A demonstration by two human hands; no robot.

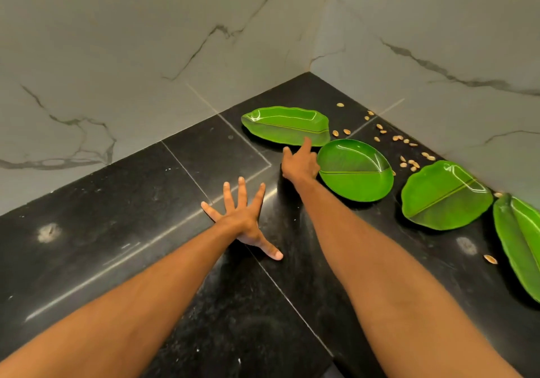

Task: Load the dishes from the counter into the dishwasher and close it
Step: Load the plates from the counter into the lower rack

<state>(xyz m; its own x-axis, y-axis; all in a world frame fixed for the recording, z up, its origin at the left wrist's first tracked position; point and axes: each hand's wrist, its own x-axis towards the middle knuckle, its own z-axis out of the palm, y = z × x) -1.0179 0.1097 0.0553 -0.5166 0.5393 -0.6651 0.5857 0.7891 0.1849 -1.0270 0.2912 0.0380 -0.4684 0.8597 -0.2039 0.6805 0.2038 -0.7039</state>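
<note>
Here, black counter [117,246], left hand [244,220] flat on it, fingers [242,187] splayed, right hand [299,164] reaching toward the back corner, forefinger [306,144] touching the farthest plate [280,126], three more plates [444,196] along the right edge, all bare, seeds [397,138] scattered beside.

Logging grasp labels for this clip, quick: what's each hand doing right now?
Left hand: open, fingers spread over the counter, holding nothing.
Right hand: open, forefinger reaching the far leaf plate, not gripping it.
</note>
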